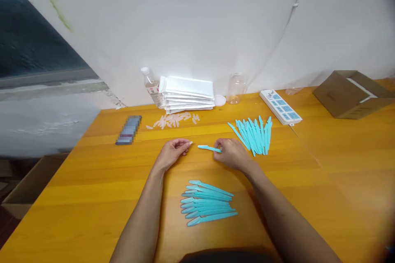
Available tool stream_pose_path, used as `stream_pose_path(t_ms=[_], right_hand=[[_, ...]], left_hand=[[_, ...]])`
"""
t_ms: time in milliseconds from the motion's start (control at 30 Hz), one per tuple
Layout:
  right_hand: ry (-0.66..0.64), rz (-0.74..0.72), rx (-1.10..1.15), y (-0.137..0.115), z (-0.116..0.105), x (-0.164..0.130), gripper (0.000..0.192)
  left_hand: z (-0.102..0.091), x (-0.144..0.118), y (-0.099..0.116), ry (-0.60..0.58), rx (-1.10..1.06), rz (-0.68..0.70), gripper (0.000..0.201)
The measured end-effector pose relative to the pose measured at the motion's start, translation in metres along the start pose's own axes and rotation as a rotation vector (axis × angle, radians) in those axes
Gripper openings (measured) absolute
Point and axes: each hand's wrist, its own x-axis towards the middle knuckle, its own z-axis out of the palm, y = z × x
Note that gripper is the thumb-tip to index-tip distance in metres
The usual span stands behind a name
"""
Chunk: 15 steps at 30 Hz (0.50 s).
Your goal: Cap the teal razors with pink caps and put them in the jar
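Note:
My left hand (173, 153) pinches a small clear plastic cap (189, 143) between thumb and fingers, its tip pointing right. My right hand (231, 153) grips a turquoise razor-like stick (207, 148) by its handle, blade end pointing left at the cap, a short gap between them. Both hands rest just above the wooden table (92, 197). A row of several turquoise sticks (207, 203) lies in front of me. A fanned pile of turquoise sticks (254, 133) lies to the right of my right hand.
Loose clear caps (174, 120) are scattered at the back, before a stack of white packets (187, 94) and a plastic bottle (150, 84). A clear jar (236, 88), white power strip (280, 107), cardboard box (352, 93) and a blurred dark object (128, 130) also sit on the table.

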Motion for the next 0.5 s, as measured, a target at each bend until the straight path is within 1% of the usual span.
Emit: stream_pose_path(t_ms=[67, 133, 300, 400, 500], right_hand=[[-0.014, -0.049, 0.006, -0.009, 0.005, -0.002, 0.017], [-0.020, -0.075, 0.020, -0.012, 0.009, -0.002, 0.016], [-0.004, -0.074, 0.024, -0.007, 0.012, 0.001, 0.017], [-0.004, -0.075, 0.005, -0.005, 0.012, 0.001, 0.017], [-0.015, -0.093, -0.010, -0.007, 0.012, 0.001, 0.017]], left_hand=[[-0.003, -0.003, -0.001, -0.025, 0.019, -0.008, 0.053], [-0.005, -0.004, -0.003, -0.049, 0.032, -0.020, 0.052], [-0.003, -0.003, -0.010, -0.085, 0.083, -0.011, 0.055], [0.001, -0.004, -0.010, -0.097, 0.106, -0.020, 0.054], [0.011, -0.003, -0.007, -0.112, 0.122, -0.021, 0.052]])
